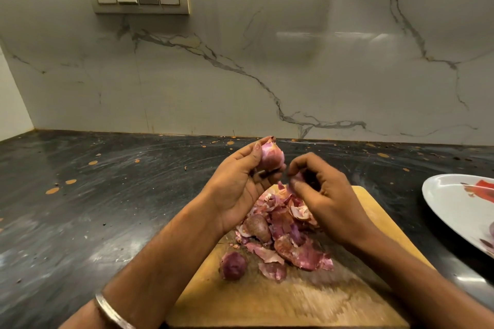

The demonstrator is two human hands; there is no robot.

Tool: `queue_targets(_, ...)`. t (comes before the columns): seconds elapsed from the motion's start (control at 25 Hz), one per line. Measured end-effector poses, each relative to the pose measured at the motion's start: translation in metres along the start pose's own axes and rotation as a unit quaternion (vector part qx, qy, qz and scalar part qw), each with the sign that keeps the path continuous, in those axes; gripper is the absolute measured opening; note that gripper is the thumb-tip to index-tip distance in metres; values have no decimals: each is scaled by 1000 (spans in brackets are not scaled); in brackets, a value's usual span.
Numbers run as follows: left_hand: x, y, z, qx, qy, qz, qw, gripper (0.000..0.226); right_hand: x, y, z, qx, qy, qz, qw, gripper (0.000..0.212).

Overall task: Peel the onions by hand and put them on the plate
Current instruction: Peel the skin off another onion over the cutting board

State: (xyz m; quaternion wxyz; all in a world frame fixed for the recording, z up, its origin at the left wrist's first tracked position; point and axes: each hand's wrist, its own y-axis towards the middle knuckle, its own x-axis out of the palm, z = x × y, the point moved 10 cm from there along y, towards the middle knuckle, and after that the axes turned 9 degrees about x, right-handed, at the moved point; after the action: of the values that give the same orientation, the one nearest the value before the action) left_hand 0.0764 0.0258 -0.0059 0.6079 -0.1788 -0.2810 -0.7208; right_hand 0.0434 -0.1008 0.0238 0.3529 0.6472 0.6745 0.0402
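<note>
Left hand (238,184) gripping onion (271,155), right hand (323,195) beside pinching peel (296,177)

Single head-worn wide-angle view, facing forward and down, close over the cutting board (307,299), wall (267,61) behind

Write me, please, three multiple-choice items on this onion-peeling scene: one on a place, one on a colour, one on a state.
1. Where does the pile of onion skins lie?
A. on the wooden cutting board
B. on the plate
C. on the bare counter

2. What colour is the countertop?
A. white
B. dark, near black
C. green

3. What is the left hand doing?
A. lying flat on the board
B. holding an onion raised above the board
C. touching the plate

Answers:
1 A, the skins are heaped on the board.
2 B, the surface is dark with orange specks.
3 B, its fingers curl round the onion, while the right hand pinches a piece of skin.
</note>
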Motion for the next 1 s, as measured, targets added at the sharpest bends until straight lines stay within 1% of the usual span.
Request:
queue_targets(0.04,-1,1,1,4,2,3,1000,24,6,0,0,-2,-25,-19,1000,22)
queue_targets(0.12,-2,1,1,4,13,6,1000,24,9,-1,-2,-14,-72,-26,997,19)
queue_targets(0.24,-4,1,-2,-3,41,4,999,25,-2,0,-8,-22,-75,20,997,14)
queue_targets(0.36,1,-1,-6,-15,72,-27,997,26,-17,0,-8,-12,-34,68,997,38)
queue_targets(0.4,4,-3,-8,-19,77,-39,996,28,-18,0,-9,-16,-33,70,997,42)
queue_targets(0.44,6,-4,-9,-22,78,-48,996,29,-17,0,-11,-23,-39,70,996,42)
queue_targets(0.56,9,-6,-10,-27,75,-66,995,33,-18,0,-11,-25,-44,74,996,35)
queue_targets(0.72,14,-8,-11,-28,70,-88,993,38,-17,1,-7,-20,-54,57,997,32)
queue_targets(1.0,11,-8,-14,-21,75,-77,994,34,-11,1,-1,-18,-42,41,998,22)
